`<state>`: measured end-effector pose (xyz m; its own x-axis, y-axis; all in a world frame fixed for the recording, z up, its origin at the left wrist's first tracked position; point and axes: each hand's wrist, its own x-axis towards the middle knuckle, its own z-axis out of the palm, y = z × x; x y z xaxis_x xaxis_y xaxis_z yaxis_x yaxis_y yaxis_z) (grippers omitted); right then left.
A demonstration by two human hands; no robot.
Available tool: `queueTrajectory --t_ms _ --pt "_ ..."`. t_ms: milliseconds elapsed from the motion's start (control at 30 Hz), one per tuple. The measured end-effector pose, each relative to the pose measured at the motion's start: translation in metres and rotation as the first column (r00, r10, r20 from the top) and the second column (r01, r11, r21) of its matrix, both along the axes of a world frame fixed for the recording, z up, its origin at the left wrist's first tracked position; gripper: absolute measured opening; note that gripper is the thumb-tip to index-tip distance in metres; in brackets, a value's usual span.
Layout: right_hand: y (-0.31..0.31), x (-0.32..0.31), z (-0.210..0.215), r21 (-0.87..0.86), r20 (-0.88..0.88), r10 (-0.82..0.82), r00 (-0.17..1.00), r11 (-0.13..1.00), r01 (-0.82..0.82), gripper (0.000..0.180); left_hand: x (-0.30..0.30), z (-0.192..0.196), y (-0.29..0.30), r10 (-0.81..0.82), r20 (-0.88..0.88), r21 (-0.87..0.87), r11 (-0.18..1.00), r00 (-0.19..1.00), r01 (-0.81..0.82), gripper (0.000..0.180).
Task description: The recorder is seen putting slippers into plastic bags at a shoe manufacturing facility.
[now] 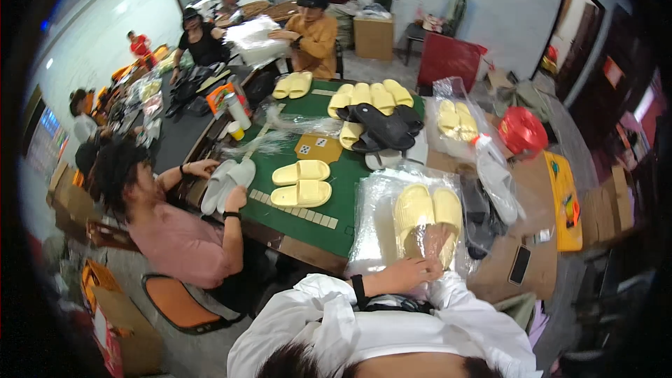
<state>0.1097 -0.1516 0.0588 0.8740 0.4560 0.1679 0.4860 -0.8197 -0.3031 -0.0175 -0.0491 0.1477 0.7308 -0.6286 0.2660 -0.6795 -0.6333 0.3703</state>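
Observation:
A pair of yellow slippers (446, 208) lies on a stack of clear plastic bags (372, 227) in front of me, toes pointing away, with glossy film around the heel ends. My right hand (435, 240) is at the heels, partly behind the shiny film, its fingers closed around the slippers. At the near edge of the film, my left hand (409, 273) has its fingers bent and pressed together on the plastic, crossing close to my right wrist. The film's glare hides some of the fingertips.
Yellow slippers (301, 194), black slippers (383, 128) and bagged grey slippers (495, 185) lie around the green table (280, 218). A phone (519, 264), a yellow tray (562, 203) and red plastic roll (523, 131) are rightward. A co-worker (183, 227) at left holds grey slippers (227, 183).

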Motion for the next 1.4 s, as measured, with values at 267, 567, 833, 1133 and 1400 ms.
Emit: queueTrajectory --t_ms 267,567,833,1133,1400 --pt "0.042 0.023 0.018 -0.02 0.073 -0.014 0.997 1.0 0.015 0.041 0.008 0.031 0.037 -0.259 -0.065 -0.218 0.946 0.964 0.239 0.048" --pt "0.022 -0.027 -0.023 -0.113 0.188 0.158 0.969 0.984 -0.138 0.049 0.021 0.024 0.079 -0.146 -0.364 -0.08 0.989 0.92 0.126 0.04" --pt "0.011 -0.147 0.001 -0.081 -0.671 0.069 0.738 0.983 -0.166 0.043 0.033 -0.009 0.116 -0.437 -0.677 -0.237 0.891 0.592 0.387 0.045" --pt "0.031 -0.033 0.194 0.451 -0.839 0.472 0.272 0.882 -0.139 0.034 0.063 -0.058 0.131 -0.111 -0.662 -0.366 0.911 0.741 -0.19 0.033" --pt "0.105 0.061 0.127 0.522 -0.611 0.494 0.618 0.839 -0.154 0.036 0.049 -0.098 0.131 0.114 -0.584 0.11 0.992 0.804 -0.06 0.047"
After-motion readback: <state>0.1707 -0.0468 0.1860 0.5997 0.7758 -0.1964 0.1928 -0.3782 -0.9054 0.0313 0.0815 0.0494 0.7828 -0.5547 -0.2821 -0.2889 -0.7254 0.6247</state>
